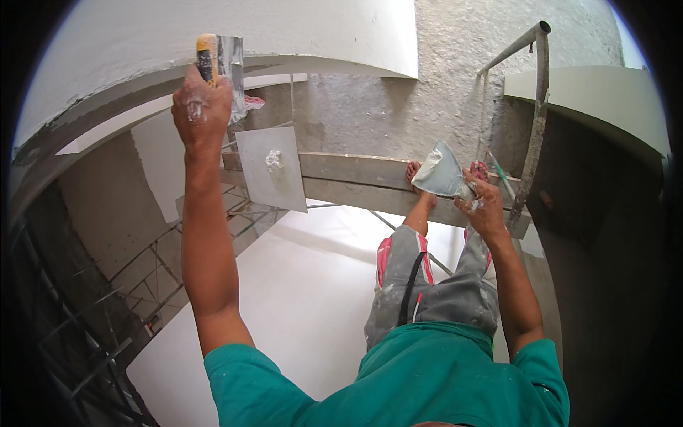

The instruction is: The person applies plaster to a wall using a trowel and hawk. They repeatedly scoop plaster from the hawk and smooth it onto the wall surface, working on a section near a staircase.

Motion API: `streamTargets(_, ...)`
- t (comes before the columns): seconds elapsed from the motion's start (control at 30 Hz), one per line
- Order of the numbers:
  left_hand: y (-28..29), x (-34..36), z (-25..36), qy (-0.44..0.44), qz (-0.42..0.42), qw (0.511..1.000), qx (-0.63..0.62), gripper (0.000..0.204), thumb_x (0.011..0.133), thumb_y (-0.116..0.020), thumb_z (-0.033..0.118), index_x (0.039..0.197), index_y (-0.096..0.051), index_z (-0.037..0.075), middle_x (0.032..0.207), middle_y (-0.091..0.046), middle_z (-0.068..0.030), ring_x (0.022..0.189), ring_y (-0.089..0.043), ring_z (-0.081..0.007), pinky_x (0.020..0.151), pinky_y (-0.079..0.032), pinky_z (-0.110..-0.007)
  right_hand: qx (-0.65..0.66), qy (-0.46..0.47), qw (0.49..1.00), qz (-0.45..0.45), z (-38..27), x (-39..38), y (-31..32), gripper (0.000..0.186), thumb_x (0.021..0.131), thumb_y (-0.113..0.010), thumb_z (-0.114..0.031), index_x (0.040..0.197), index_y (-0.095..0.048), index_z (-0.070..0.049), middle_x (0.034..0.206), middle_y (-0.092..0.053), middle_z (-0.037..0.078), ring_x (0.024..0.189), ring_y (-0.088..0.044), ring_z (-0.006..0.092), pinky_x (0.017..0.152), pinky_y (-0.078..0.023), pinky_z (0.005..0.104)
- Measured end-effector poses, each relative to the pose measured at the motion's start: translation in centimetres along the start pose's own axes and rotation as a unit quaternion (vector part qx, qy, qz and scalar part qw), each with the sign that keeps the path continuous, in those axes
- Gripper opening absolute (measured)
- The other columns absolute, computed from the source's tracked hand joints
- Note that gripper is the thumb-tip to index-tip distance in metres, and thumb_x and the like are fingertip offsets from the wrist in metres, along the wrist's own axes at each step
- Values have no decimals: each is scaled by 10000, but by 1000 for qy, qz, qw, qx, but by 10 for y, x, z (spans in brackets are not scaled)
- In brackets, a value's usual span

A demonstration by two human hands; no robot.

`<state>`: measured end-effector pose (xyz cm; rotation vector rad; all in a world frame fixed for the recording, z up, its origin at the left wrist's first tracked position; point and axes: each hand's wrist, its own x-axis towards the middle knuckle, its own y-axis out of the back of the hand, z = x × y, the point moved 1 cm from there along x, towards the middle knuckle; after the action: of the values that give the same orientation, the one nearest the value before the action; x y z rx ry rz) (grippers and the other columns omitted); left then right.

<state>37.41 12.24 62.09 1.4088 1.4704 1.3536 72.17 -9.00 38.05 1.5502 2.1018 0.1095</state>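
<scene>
Standing beyond the long grey wooden plank [348, 169], a rough grey plaster wall [384, 114] backs the room. A smooth white curved wall [213, 25] shows past the plank's left part. A weathered tubular metal frame [538, 114] rises at the plank's right end, presumably as a guard. The flat grey square plate [256, 167], bearing white paste, sits at the plank's left part, likely for reach. Above the plank's right part, the right hand [484, 206] grips a grey triangular broad-bladed trowel [447, 178], paste side up, probably to retain the load. Past the plank's left part, the left hand [202, 107] clasps a yellow-and-black-handled metal scraper [231, 64], blade upright.
</scene>
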Motion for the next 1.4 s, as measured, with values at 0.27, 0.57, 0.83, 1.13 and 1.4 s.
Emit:
streamTargets(0.27, 52, -9, 7, 74, 2, 997, 4, 263, 800, -623, 197, 943, -566, -16, 827, -665, -216, 775, -676, -355, 712, -534, -432, -33, 17, 999, 33, -5, -6, 8, 632, 635, -778, -126, 1237, -588, -93, 899, -678, 119, 803, -657, 279, 734, -508, 341)
streamTargets(0.57, -58, -26, 29, 3, -72, 997, -40, 274, 814, -601, 215, 973, -543, 0, 829, -663, -249, 765, -667, -399, 708, -539, -464, 11, 5, 999, 30, 0, -13, 17, 629, 629, -742, -67, 1238, -594, -113, 864, -666, 129, 739, -649, 270, 706, -502, 322)
streamTargets(0.83, -46, -1, 10, 69, -33, 997, -14, 318, 748, -628, 238, 951, -592, -4, 869, -661, -257, 862, -651, -415, 782, -516, -472, 27, -5, 999, 41, 16, -17, 17, 623, 617, -736, -59, 1224, -603, -103, 863, -669, 126, 728, -649, 266, 692, -503, 321)
streamTargets(1.13, 25, 3, -5, 56, 21, 997, 46, 311, 783, -630, 254, 941, -586, -10, 858, -664, -223, 807, -652, -398, 728, -511, -460, -7, 42, 997, 62, 3, -15, 31, 608, 621, -735, -56, 1212, -595, -39, 894, -676, 135, 764, -657, 268, 717, -505, 326)
streamTargets(1.4, -42, -43, 1, -44, -62, 996, 39, 272, 800, -657, 175, 1040, -564, 85, 806, -662, -160, 724, -658, -319, 678, -525, -425, 5, -1, 999, 49, 8, -18, 34, 616, 618, -737, -50, 1218, -602, -86, 892, -674, 122, 764, -654, 265, 726, -503, 325)
